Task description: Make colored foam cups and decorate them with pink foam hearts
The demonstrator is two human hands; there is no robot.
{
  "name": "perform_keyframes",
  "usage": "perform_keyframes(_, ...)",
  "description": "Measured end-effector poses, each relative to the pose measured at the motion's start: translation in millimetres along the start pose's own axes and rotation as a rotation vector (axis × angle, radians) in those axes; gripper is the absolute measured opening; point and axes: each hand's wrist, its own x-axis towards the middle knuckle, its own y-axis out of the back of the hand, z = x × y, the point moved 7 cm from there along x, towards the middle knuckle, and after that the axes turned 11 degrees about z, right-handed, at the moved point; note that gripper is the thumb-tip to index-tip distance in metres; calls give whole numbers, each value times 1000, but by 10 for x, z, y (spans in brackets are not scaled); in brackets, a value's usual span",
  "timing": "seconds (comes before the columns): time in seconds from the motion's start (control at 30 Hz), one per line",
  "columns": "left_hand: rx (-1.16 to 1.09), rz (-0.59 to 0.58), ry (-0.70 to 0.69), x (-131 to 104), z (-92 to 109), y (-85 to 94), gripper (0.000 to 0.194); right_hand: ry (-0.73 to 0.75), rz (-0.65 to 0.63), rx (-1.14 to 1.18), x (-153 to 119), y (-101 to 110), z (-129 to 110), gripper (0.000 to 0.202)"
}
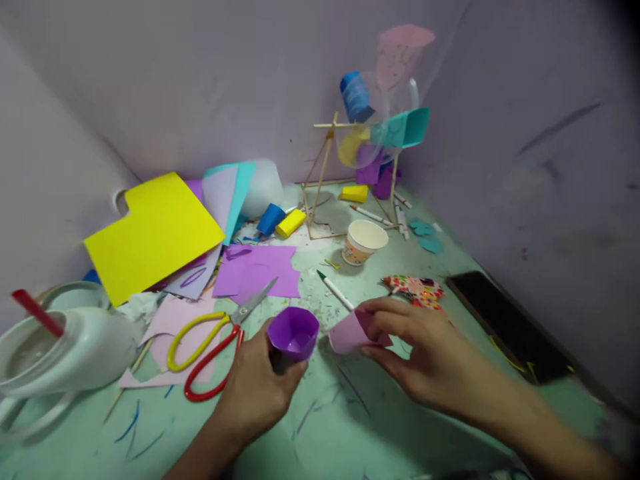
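Note:
A small purple paper cup [294,333] stands mouth up in my left hand [263,373], whose fingers and thumb wrap around its side. My right hand [413,340] pinches a pale pink paper cup [347,332] that lies tilted on its side, close to the tabletop. The two cups are apart, with a narrow gap between them. Scissors [233,320] with one yellow and one red handle lie partly opened just left of my left hand. Beyond the pink cup lies a white marker [334,290] with a dark green tip.
A stick frame [325,160] bears a clear wheel with coloured cups at the back. A printed paper cup [364,243] stands before it. Yellow card [155,240] and purple paper [260,267] lie left, near a white jug [85,343]. A dark phone [500,320] lies right.

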Motion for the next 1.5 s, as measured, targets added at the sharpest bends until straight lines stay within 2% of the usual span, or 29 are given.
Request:
perform_keyframes(0.1, -6, -82, -55, -107, 37, -227, 25, -85, 26, 22, -252, -121, 119, 17)
perform_keyframes(0.23, 25, -63, -129, -124, 55, -275, 24, -177, 150, 186, -358, -319, 315, 68)
perform_keyframes(0.3, 48, -49, -159, -113, 73, -262, 22, -191, 179, 278, -377, -396, 387, 77)
perform_keyframes(0.47, 134, -7, -139, -87, 61, -243, 30, -282, 150, 357, -381, -515, 531, 64)
perform_keyframes(0.6, 181, 0, -97, -81, 21, -257, 32, -189, 116, 280, -342, -515, 471, 45)
perform_keyframes(0.7, 176, 19, -99, -78, 13, -254, 31, -171, 128, 253, -338, -510, 449, 38)
perform_keyframes(1.03, 205, 22, -120, -50, 43, -261, 28, -186, 133, 171, -342, -496, 461, 36)
perform_keyframes(1.23, 191, 37, -124, -54, 37, -258, 28, -168, 148, 202, -358, -492, 461, 39)
perform_keyframes(1.5, 222, -15, -113, -57, 73, -260, 31, -198, 217, 251, -426, -431, 477, 39)
